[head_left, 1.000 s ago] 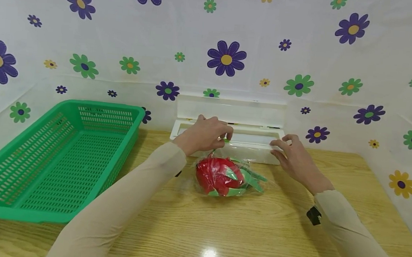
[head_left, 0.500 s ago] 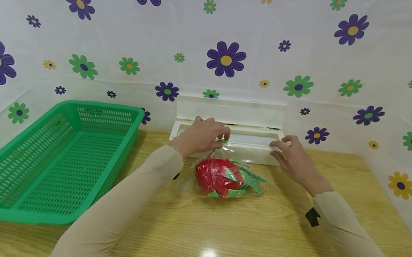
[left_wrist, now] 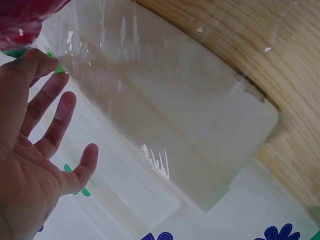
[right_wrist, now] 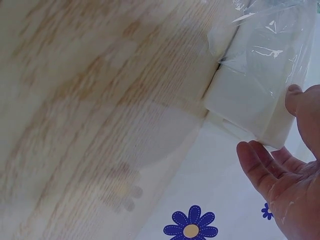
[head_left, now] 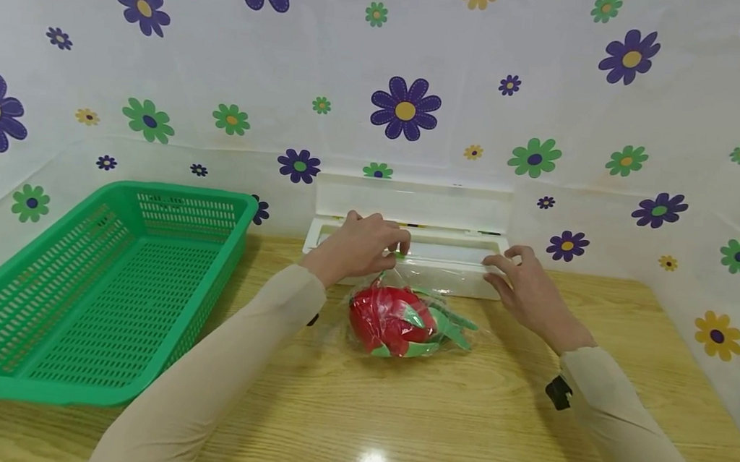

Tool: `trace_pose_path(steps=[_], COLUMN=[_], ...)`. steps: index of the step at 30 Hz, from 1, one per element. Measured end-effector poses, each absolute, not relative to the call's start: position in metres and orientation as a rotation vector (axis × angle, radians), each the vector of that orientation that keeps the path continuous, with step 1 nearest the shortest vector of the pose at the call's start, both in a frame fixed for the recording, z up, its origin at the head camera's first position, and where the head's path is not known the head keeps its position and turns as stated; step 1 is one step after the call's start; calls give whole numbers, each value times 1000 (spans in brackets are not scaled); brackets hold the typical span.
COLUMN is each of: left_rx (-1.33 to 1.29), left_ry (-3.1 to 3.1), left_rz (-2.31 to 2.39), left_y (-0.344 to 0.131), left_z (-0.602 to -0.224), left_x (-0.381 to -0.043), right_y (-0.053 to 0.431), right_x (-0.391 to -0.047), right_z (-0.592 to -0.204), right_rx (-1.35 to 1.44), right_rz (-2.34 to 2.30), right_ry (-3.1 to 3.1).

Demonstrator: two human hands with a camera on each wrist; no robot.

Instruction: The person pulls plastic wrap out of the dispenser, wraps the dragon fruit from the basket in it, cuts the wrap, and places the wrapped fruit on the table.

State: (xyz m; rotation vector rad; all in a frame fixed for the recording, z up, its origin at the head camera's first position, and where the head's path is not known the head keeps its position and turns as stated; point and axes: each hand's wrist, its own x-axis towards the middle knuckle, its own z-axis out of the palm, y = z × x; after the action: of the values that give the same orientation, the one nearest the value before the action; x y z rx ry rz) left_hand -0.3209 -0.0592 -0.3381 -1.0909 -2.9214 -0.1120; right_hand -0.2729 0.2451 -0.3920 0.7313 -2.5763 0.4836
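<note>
A long white cling film dispenser (head_left: 470, 286) sits against the back cloth, its lid (head_left: 459, 207) raised. My left hand (head_left: 358, 248) is over its left half, where thumb and forefinger pinch a small green slider (left_wrist: 59, 68) on the front edge. The other fingers of that hand are spread. My right hand (head_left: 531, 291) grips the right end of the dispenser, thumb at the front edge and fingers on the end face. Clear film (left_wrist: 120, 85) hangs over the front face and reaches a red and green dragon-fruit-shaped object (head_left: 392, 320), which lies wrapped on the table.
A green perforated plastic basket (head_left: 204, 305) stands on the left side of the wooden table (head_left: 329, 416). Flower-printed white cloth (head_left: 279, 64) rises behind and along both sides. A black item (head_left: 558, 392) shows at the right sleeve.
My left hand has slid slightly to the left along the dispenser's front edge. The right hand, the dispenser and the wrapped object have stayed in place.
</note>
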Motion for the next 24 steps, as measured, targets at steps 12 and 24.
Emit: trace_pose_path(steps=[12,24], left_rx=[-1077,-1048], left_ry=[-2902,-2910], left_rz=[-167,-156], left_y=[-65,-68], left_z=[-340,-342], left_x=[-320,-320], right_y=[245,245], right_x=[-273,-271], right_z=[-393,-392], right_rx=[736,708], right_rz=[496,504], right_ry=[-2576,-2614])
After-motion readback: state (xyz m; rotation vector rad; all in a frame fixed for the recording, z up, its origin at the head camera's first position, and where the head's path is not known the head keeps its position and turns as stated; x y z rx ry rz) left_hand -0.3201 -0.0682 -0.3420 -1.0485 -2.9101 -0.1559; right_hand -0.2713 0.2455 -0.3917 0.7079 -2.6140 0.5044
